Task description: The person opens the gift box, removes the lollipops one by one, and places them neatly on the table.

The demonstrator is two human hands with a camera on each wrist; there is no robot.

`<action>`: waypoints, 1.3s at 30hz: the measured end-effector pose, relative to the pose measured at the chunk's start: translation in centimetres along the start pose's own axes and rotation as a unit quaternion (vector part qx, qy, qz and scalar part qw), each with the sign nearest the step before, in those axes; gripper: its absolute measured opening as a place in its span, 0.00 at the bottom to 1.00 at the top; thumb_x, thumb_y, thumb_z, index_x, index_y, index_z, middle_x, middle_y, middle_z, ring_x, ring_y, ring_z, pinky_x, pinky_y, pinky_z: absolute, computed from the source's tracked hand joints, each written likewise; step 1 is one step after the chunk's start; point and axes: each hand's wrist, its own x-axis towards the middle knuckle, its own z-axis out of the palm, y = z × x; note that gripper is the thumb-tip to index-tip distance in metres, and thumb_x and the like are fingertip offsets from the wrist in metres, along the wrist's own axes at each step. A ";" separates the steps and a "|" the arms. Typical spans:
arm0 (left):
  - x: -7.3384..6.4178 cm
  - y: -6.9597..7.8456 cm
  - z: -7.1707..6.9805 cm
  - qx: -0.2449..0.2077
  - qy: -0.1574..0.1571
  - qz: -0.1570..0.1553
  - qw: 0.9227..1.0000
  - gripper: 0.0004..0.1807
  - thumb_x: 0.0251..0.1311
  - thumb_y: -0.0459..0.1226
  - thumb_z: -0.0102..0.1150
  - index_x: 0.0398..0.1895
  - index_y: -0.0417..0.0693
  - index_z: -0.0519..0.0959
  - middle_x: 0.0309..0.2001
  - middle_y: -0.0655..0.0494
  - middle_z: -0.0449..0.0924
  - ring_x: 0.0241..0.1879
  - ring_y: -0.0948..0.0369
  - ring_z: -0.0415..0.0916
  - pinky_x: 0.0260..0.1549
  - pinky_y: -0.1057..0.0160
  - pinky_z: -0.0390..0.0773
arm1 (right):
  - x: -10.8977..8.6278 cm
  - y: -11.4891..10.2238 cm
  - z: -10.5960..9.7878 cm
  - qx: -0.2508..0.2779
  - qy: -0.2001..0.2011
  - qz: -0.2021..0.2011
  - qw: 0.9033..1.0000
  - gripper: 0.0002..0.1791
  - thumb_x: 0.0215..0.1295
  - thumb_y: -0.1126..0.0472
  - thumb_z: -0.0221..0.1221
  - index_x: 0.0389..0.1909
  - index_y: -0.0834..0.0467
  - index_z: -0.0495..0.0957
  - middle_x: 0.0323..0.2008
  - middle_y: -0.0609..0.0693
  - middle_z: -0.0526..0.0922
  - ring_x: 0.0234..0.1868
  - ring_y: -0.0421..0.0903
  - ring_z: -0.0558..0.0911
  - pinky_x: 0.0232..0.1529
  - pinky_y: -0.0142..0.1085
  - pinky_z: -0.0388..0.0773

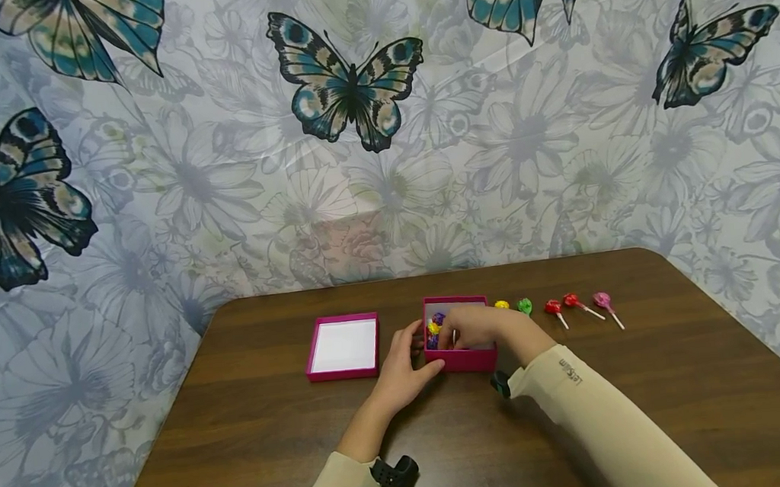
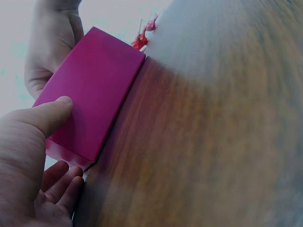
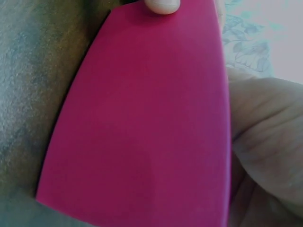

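Note:
A magenta box [image 1: 471,360] stands uncovered on the table, with purple and yellow wrapped lollipops [image 1: 433,329] at its left inside. My left hand [image 1: 400,374] holds the box at its front left corner. Its thumb [image 2: 60,109] presses the front wall, and the other fingers [image 2: 61,184] bend round the left side. Over the box, my right hand [image 1: 473,324] reaches in with bent fingers pointing down. A thin white stick shows beside those fingers; I cannot tell whether they pinch it. The box's front wall [image 3: 142,113] hides the right fingertips in the right wrist view.
Left of the box lies its magenta lid [image 1: 348,344], white inside facing up. To the right lie a yellow lollipop [image 1: 501,304], a green lollipop [image 1: 524,306], two red lollipops [image 1: 553,307] and a pink lollipop [image 1: 602,300]. A butterfly-patterned cloth [image 1: 393,197] hangs behind the wooden table [image 1: 276,451].

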 end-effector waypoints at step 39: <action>-0.1 0.5 0.0 0.002 -0.009 -0.021 1.000 0.46 0.59 0.46 0.70 0.76 0.49 0.56 0.68 0.47 0.62 0.65 0.53 0.69 0.65 0.51 0.75 | -4.1 1.8 -1.0 0.104 0.268 -0.078 0.955 0.12 0.66 0.62 0.64 0.49 0.55 0.84 0.44 0.47 0.83 0.40 0.43 0.79 0.43 0.31 0.80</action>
